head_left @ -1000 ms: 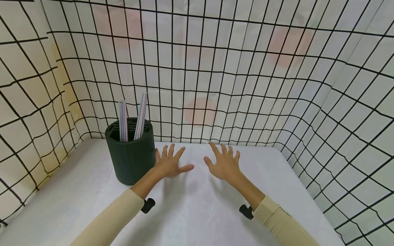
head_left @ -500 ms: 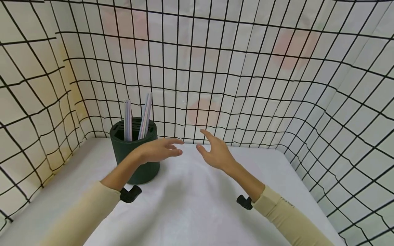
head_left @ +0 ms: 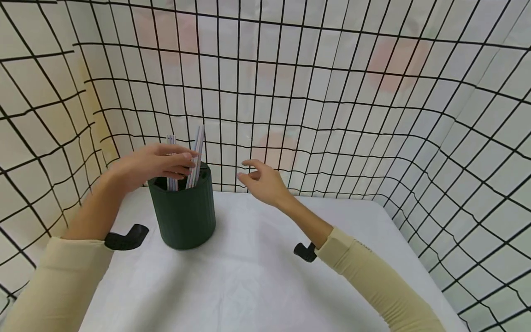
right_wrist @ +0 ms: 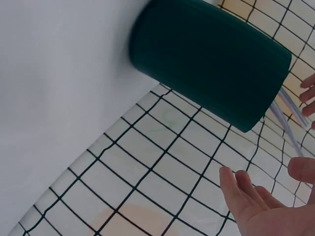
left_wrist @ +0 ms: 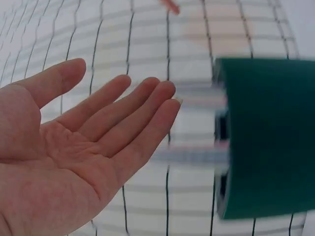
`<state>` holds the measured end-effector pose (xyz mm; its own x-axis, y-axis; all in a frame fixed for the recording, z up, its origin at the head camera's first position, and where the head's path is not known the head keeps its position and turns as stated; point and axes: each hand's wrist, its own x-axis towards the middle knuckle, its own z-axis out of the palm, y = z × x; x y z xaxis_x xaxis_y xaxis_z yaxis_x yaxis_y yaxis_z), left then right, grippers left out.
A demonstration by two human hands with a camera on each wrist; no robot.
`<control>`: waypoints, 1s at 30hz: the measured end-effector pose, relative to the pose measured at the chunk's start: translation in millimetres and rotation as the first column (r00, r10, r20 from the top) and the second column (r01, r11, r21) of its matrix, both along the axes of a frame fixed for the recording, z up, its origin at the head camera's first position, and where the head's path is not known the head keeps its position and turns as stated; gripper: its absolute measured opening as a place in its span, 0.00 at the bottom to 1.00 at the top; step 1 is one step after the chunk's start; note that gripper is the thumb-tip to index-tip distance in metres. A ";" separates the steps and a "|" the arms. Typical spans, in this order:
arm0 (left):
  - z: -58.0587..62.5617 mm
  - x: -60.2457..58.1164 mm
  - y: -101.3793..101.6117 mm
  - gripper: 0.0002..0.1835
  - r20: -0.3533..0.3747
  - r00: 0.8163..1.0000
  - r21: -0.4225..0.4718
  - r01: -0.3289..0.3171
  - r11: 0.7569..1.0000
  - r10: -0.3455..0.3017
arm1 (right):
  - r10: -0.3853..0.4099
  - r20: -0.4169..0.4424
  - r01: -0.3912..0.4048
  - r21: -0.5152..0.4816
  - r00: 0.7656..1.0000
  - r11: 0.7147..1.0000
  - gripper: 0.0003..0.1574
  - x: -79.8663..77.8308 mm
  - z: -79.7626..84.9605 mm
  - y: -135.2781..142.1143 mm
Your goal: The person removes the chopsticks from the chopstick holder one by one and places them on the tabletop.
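A dark green round holder [head_left: 184, 219] with a slotted top stands upright at the left of the table. Two bundles of thin pale lilac and pink sticks rise from it, a left bundle [head_left: 171, 184] and a taller right bundle [head_left: 200, 143]. My left hand [head_left: 151, 166] is over the holder's rim, overlapping both bundles in the head view. In the left wrist view its palm [left_wrist: 83, 152] shows, fingers extended and nothing in them, fingertips close to the sticks. My right hand [head_left: 264, 184] hovers to the right of the holder, fingers [right_wrist: 236, 196] loosely bent and holding nothing.
Black wire mesh [head_left: 307, 99] in front of white sheeting encloses the back and both sides. A white cloth [head_left: 257, 276] covers the table. Black wrist cameras sit at the left cuff [head_left: 126, 237] and right cuff [head_left: 304, 252].
My left hand has lifted off the table beside the holder and moved up and left over its top. My right hand has risen and moved left toward the holder.
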<state>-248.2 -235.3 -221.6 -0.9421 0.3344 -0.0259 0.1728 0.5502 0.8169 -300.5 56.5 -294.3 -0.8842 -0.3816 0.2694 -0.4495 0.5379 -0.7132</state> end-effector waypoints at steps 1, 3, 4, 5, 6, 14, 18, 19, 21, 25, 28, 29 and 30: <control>1.9 0.2 -7.7 0.33 -0.004 1.000 -0.002 -0.015 1.000 0.015 | -0.007 0.018 0.007 -0.010 1.000 1.000 0.29 -2.5 1.2 -4.0; 3.1 -1.4 -22.7 0.33 -0.016 0.999 -0.012 -0.052 0.999 0.051 | -0.012 0.060 0.014 -0.034 0.998 0.999 0.30 -6.8 2.9 -11.8; 2.5 -2.9 -29.6 0.33 -0.021 0.998 -0.010 -0.066 0.998 0.066 | -0.016 0.080 0.020 -0.044 0.997 0.999 0.30 -8.6 3.4 -16.0; 1.2 -4.7 -36.3 0.32 -0.024 0.996 -0.007 -0.086 0.996 0.085 | -0.020 0.101 0.026 -0.054 0.995 0.998 0.30 -10.0 3.7 -20.4; -0.8 -6.4 -42.6 0.32 -0.027 0.994 -0.005 -0.108 0.994 0.108 | -0.019 0.122 0.027 -0.064 0.992 0.998 0.30 -11.4 3.5 -25.1; -32.9 -19.6 -79.2 0.35 -0.012 0.952 0.056 -0.305 0.951 0.306 | -0.009 0.196 0.031 -0.112 0.981 0.993 0.32 -15.4 -2.9 -67.1; -51.0 -23.7 -83.3 0.36 0.021 0.931 0.092 -0.364 0.927 0.364 | -0.009 0.205 0.034 -0.118 0.979 0.992 0.33 -16.3 -9.9 -82.3; -54.7 -24.6 -83.8 0.36 0.037 0.930 0.105 -0.368 0.924 0.366 | -0.009 0.206 0.034 -0.114 0.978 0.993 0.34 -16.3 -12.2 -85.3; -61.1 -26.6 -84.9 0.37 0.062 0.932 0.122 -0.361 0.924 0.356 | -0.010 0.207 0.034 -0.113 0.978 0.993 0.35 -16.4 -17.4 -90.2; -69.4 -31.2 -86.1 0.37 0.113 0.962 0.139 -0.262 0.955 0.247 | -0.014 0.216 0.047 -0.150 0.976 0.988 0.36 -17.3 -29.9 -98.3; -74.0 -35.0 -84.3 0.35 0.145 0.978 0.166 -0.175 0.971 0.151 | -0.018 0.244 0.068 -0.199 0.970 0.978 0.36 -18.2 -38.3 -102.7; -75.4 -35.9 -83.3 0.35 0.155 0.979 0.174 -0.159 0.972 0.133 | -0.023 0.254 0.080 -0.214 0.967 0.974 0.36 -18.4 -40.5 -104.0; -76.7 -36.6 -82.3 0.35 0.167 0.978 0.182 -0.154 0.971 0.124 | -0.027 0.263 0.089 -0.226 0.964 0.970 0.36 -18.7 -42.5 -105.0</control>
<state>-284.7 -317.6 -298.2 -0.9694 0.2133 -0.1214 -0.0296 0.3897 0.9204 -319.2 -48.5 -336.8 -0.9537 -0.2814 0.1062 -0.2080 0.3618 -0.9088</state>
